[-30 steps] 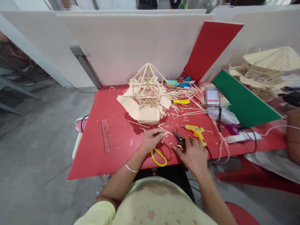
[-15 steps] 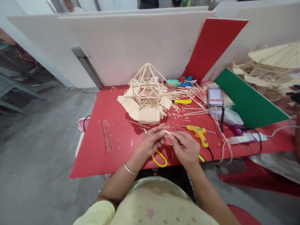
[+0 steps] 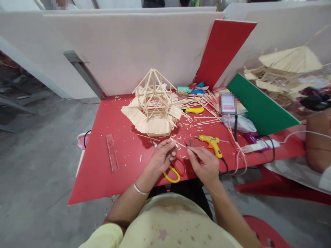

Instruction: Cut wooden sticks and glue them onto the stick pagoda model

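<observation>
My left hand (image 3: 163,156) is closed, pinching a short pale wooden stick piece (image 3: 173,141) between thumb and fingertips. To its right, my right hand (image 3: 204,163) is closed on the near end of a thin wooden stick (image 3: 181,144), which reaches toward the left fingertips. Two dark pointed tips (image 3: 190,142) show by the right fingers; I cannot tell whether that tool is held. Scissors (image 3: 172,178) with yellow and red handles lie partly hidden under my left hand. Beyond both hands stands a wooden-stick model (image 3: 158,126) with an open peaked roof frame.
A clear ruler (image 3: 112,153) lies at left. At right are a yellow glue gun (image 3: 210,140), a yellow-handled knife (image 3: 194,110), loose sticks (image 3: 207,120), cables and a green board (image 3: 261,106). White panels (image 3: 134,51) stand behind the red table (image 3: 90,172). Another person's arm (image 3: 319,141) is at far right.
My hands have drawn apart, the left keeping the short piece and the right gripping a thin stick. More of the scissors' red handle shows. The whole view has shifted, bringing in another person's arm.
</observation>
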A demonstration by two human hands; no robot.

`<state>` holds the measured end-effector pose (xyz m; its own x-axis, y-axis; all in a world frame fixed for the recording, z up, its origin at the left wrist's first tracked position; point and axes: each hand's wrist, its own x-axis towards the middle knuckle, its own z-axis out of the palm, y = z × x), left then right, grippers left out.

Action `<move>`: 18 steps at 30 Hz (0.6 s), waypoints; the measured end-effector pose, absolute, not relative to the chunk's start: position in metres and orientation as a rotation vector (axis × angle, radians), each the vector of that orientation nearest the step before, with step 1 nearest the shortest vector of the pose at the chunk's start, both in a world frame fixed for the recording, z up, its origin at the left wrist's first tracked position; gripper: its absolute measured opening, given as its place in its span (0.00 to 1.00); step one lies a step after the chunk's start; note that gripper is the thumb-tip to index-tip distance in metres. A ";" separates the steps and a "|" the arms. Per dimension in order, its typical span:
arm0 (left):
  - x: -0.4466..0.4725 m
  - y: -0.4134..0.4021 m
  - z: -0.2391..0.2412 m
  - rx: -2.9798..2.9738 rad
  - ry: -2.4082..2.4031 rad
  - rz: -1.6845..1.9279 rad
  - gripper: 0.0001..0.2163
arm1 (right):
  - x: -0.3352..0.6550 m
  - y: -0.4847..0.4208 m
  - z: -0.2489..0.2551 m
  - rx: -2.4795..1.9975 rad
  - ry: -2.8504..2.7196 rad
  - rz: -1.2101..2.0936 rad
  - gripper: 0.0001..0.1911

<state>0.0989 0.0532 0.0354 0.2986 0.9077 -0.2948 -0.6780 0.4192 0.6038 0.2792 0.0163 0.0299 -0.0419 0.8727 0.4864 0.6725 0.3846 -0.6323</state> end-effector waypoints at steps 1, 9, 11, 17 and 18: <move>0.100 0.054 0.034 0.400 0.665 1.099 0.16 | 0.285 0.015 0.028 -1.392 -1.755 0.295 0.10; 0.104 0.055 0.030 0.404 0.688 1.116 0.15 | 0.314 0.002 0.009 -1.646 -1.810 0.247 0.13; 0.103 0.056 0.029 0.415 0.692 1.118 0.15 | 0.316 -0.002 0.006 -1.668 -1.816 0.245 0.13; 0.104 0.057 0.030 0.427 0.696 1.136 0.15 | 0.299 -0.003 0.019 -1.433 -1.806 0.297 0.10; 0.105 0.057 0.031 0.428 0.696 1.138 0.15 | 0.296 -0.001 0.021 -1.397 -1.803 0.278 0.09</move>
<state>0.1048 0.0568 0.0312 0.2470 0.9267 -0.2831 -0.6744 0.3742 0.6366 0.2956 -0.0011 0.0208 -0.0496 0.8845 0.4639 0.7038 0.3605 -0.6121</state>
